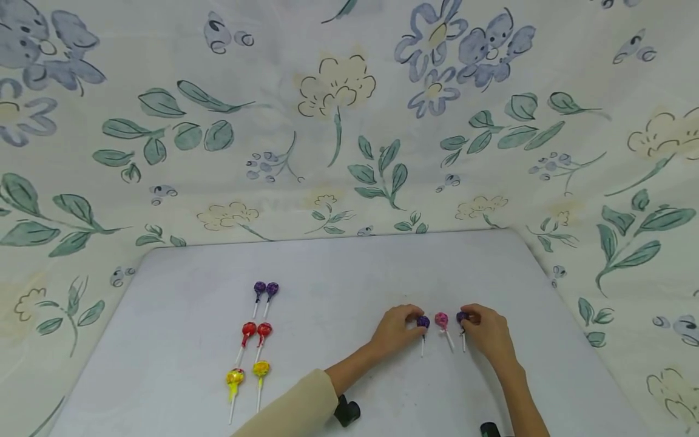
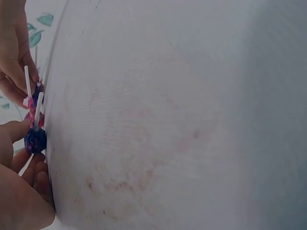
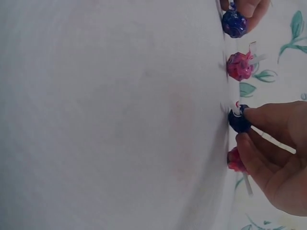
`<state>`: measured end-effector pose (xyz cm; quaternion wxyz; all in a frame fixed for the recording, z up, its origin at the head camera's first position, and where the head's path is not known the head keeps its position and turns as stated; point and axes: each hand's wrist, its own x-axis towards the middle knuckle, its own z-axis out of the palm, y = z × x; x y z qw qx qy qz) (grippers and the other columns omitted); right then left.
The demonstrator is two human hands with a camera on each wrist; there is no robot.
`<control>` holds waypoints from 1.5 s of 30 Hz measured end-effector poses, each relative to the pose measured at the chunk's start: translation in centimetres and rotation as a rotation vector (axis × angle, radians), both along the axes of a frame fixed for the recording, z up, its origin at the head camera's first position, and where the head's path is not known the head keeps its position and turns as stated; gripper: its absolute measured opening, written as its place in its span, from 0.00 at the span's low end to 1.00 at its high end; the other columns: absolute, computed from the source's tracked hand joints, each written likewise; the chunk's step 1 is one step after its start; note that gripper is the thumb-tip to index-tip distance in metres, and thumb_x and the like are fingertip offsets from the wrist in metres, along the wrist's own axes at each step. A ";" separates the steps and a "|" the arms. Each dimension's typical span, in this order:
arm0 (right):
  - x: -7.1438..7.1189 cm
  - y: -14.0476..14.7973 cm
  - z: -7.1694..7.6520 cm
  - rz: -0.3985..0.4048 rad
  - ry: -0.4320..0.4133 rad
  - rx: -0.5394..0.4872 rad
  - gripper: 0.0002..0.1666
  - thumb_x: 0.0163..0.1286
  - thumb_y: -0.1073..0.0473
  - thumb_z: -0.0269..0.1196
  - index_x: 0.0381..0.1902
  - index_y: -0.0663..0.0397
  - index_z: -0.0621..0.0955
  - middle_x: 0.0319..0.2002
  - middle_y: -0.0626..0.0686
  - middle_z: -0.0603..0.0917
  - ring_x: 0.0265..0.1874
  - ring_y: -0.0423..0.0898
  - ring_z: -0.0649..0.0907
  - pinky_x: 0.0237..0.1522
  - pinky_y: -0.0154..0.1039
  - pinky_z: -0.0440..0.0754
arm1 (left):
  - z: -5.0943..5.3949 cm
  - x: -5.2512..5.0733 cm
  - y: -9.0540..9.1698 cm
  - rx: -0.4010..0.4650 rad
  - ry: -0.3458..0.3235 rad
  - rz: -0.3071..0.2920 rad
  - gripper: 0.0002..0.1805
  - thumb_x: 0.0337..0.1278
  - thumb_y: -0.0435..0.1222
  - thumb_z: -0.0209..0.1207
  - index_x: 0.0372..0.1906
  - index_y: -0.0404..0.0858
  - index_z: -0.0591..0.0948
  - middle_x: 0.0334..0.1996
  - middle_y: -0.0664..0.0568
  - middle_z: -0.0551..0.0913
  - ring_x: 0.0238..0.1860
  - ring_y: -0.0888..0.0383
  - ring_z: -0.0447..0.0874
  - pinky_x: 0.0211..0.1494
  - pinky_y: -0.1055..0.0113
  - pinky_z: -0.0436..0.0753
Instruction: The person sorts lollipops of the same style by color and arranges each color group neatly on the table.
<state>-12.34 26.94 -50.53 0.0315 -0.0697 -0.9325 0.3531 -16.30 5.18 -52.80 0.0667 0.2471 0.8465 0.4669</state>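
Observation:
In the head view my left hand (image 1: 397, 331) pinches the head of a dark purple lollipop (image 1: 423, 321), its stick pointing toward me. My right hand (image 1: 491, 334) pinches another dark purple lollipop (image 1: 462, 317). Between them a pink lollipop (image 1: 441, 320) lies untouched, its stick slanting. The right wrist view shows thumb and fingertips around the right purple head (image 3: 239, 120), and a second pink lollipop (image 3: 236, 160) beside that hand, which the head view hides. In the left wrist view the left thumb and fingers hold the purple head (image 2: 35, 140).
On the white board (image 1: 338, 273), at left, lie pairs of purple (image 1: 260, 287), red (image 1: 249, 329) and yellow (image 1: 235, 377) lollipops. A black object (image 1: 347, 411) is beside the left sleeve; another (image 1: 489, 430) is at the front edge. Floral cloth (image 1: 338, 182) surrounds the board.

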 end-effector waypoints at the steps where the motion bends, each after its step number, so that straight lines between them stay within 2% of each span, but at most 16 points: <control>1: 0.0 0.0 0.0 0.000 -0.001 0.003 0.15 0.64 0.71 0.64 0.49 0.69 0.83 0.41 0.65 0.86 0.42 0.59 0.84 0.40 0.51 0.84 | 0.0 0.0 0.0 -0.005 0.007 0.000 0.15 0.60 0.34 0.67 0.50 0.33 0.84 0.43 0.49 0.85 0.45 0.58 0.79 0.51 0.66 0.78; 11: -0.2 -0.4 0.2 -0.003 -0.014 0.023 0.14 0.63 0.71 0.65 0.47 0.69 0.83 0.39 0.63 0.86 0.39 0.57 0.84 0.38 0.50 0.84 | 0.0 -0.2 -0.5 0.018 -0.002 -0.029 0.11 0.58 0.30 0.67 0.46 0.35 0.83 0.40 0.50 0.84 0.43 0.57 0.79 0.48 0.67 0.79; 19: -0.4 -0.7 0.6 -0.004 -0.013 0.027 0.13 0.63 0.72 0.65 0.46 0.69 0.83 0.38 0.63 0.86 0.38 0.57 0.84 0.36 0.49 0.84 | -0.1 -1.1 -2.2 0.099 -0.116 -0.026 0.12 0.56 0.28 0.67 0.45 0.37 0.82 0.40 0.53 0.83 0.42 0.59 0.81 0.47 0.68 0.80; 25: -0.3 -0.7 0.6 -0.007 -0.020 0.027 0.13 0.64 0.71 0.65 0.46 0.69 0.83 0.38 0.64 0.86 0.38 0.58 0.84 0.36 0.50 0.84 | 0.4 -1.9 -4.0 0.129 -0.140 0.010 0.11 0.55 0.27 0.68 0.43 0.35 0.81 0.42 0.50 0.84 0.44 0.55 0.84 0.47 0.67 0.82; 31: -0.2 -0.6 0.5 -0.012 -0.035 0.020 0.13 0.64 0.71 0.65 0.47 0.69 0.83 0.39 0.64 0.86 0.40 0.59 0.84 0.39 0.51 0.84 | 1.3 -2.8 -6.1 0.146 -0.135 0.041 0.12 0.54 0.27 0.67 0.43 0.34 0.81 0.43 0.47 0.84 0.45 0.50 0.84 0.47 0.64 0.83; 35: -0.1 -0.5 0.5 -0.014 -0.034 0.017 0.13 0.64 0.71 0.65 0.47 0.69 0.83 0.39 0.64 0.86 0.40 0.59 0.84 0.38 0.50 0.84 | 1.8 -3.5 -7.9 0.136 -0.131 0.052 0.14 0.55 0.27 0.67 0.47 0.33 0.83 0.44 0.46 0.85 0.46 0.49 0.84 0.48 0.62 0.83; 39: 0.0 -0.5 0.5 -0.018 -0.036 0.014 0.14 0.64 0.71 0.64 0.48 0.69 0.83 0.40 0.65 0.85 0.40 0.58 0.84 0.37 0.49 0.84 | 2.4 -4.1 -10.1 0.094 -0.147 0.069 0.14 0.57 0.27 0.66 0.50 0.33 0.84 0.46 0.45 0.85 0.47 0.49 0.83 0.48 0.61 0.83; 45: 0.0 -0.4 0.4 -0.016 -0.030 0.006 0.14 0.65 0.71 0.64 0.48 0.69 0.83 0.40 0.64 0.86 0.40 0.58 0.84 0.37 0.49 0.84 | 3.1 -5.2 -13.6 0.065 -0.209 0.146 0.15 0.59 0.27 0.65 0.52 0.32 0.84 0.50 0.44 0.84 0.52 0.47 0.82 0.52 0.59 0.83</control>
